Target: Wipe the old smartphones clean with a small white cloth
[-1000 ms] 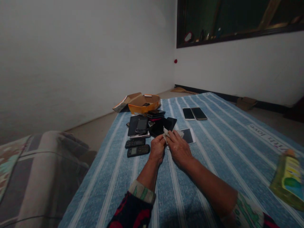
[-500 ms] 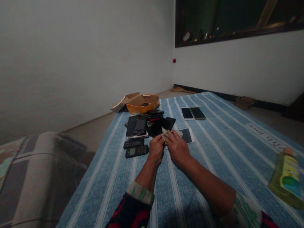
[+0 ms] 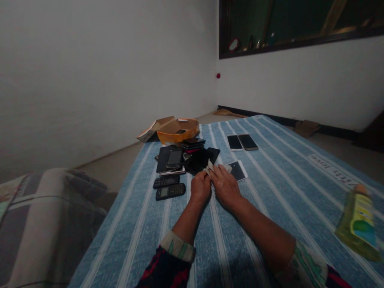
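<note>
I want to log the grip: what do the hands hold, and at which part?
Both hands, left hand and right hand, pinch a small white cloth by its near edge.

Striped blue cloth (image 3: 270, 188): pale woven lettering near its right edge, upside down to the camera, reads "With love".
Green bottle (image 3: 358, 222): label too blurred to read.
Keypad phones (image 3: 170, 191): markings too small to read.

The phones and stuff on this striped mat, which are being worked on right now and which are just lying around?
In hand: small pale cloth, pinched by left hand and right hand; white-edged phone beside them.

Lying about: two keypad phones, dark phone pile, two smartphones, orange box, yellow-green bottle.
</note>
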Available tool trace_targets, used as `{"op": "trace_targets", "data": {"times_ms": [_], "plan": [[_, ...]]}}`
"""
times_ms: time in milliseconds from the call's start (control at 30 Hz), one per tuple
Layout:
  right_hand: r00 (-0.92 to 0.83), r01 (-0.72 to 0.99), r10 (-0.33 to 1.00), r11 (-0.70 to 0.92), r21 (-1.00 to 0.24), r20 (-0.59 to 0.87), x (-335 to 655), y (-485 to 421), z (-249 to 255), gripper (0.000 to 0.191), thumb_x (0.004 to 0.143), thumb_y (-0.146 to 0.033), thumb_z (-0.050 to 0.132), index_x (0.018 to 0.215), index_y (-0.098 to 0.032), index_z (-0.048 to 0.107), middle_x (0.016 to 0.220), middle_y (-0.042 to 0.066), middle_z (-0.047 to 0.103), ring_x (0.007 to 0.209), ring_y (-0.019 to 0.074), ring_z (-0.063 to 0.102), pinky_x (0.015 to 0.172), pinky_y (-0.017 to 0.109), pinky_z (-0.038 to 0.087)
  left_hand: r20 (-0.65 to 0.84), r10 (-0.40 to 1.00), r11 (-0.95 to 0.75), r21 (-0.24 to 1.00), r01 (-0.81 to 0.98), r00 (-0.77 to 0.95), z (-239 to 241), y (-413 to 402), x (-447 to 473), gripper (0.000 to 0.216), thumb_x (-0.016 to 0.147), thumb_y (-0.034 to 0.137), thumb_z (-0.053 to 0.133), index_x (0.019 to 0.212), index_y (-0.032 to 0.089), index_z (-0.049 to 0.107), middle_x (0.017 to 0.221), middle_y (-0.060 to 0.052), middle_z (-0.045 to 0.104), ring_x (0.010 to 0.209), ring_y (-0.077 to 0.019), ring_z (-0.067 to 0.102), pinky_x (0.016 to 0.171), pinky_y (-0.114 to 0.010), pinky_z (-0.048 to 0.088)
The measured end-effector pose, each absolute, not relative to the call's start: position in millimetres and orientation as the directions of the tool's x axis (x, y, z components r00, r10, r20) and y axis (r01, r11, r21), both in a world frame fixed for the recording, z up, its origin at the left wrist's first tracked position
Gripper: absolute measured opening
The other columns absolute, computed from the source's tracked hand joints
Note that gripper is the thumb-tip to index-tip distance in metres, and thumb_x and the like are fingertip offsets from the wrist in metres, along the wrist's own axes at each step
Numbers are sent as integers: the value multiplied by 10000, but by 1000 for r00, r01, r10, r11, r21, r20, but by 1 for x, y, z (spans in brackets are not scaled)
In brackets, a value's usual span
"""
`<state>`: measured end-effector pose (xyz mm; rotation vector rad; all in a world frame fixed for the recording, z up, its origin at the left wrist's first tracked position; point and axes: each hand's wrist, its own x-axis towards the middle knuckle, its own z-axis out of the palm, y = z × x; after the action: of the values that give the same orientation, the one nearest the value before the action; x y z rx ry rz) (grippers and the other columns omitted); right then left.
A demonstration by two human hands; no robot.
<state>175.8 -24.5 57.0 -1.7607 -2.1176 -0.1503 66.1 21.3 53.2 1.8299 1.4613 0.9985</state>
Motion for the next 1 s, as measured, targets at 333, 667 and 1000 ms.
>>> {"op": "trace_targets", "data": {"times_ms": [333, 667, 1000], "plan": [[-139, 974, 966, 173, -144, 218, 177, -28, 62, 422, 1010, -122, 325, 1353, -146, 570, 1458, 133, 517, 1401, 313, 364, 979, 427, 450, 80, 988, -154, 499, 853, 132, 70, 16, 70, 257, 883, 162, 506, 861, 171, 762, 956, -129, 720, 973, -268, 666, 814, -334, 452], [-156, 968, 969, 189, -164, 193, 185, -26, 65, 321, 1005, -149, 395, 1179, -158, 665, 1274, 126, 620, 1247, 271, 461, 917, 368, 399, 91, 975, -221, 445, 868, 202, 67, 12, 64, 202, 874, 159, 520, 850, 206, 715, 916, -69, 679, 953, -225, 635, 799, -301, 445], [-233, 956, 947, 264, -126, 220, 189, -28, 65, 293, 1002, -169, 427, 1170, -164, 668, 1189, 116, 651, 1162, 274, 501, 913, 391, 370, 182, 925, -363, 676, 641, 332, 53, 12, 52, 772, 631, 166, 729, 1363, 179, 482, 1256, -108, 629, 1145, -286, 587, 979, -387, 467]]}}
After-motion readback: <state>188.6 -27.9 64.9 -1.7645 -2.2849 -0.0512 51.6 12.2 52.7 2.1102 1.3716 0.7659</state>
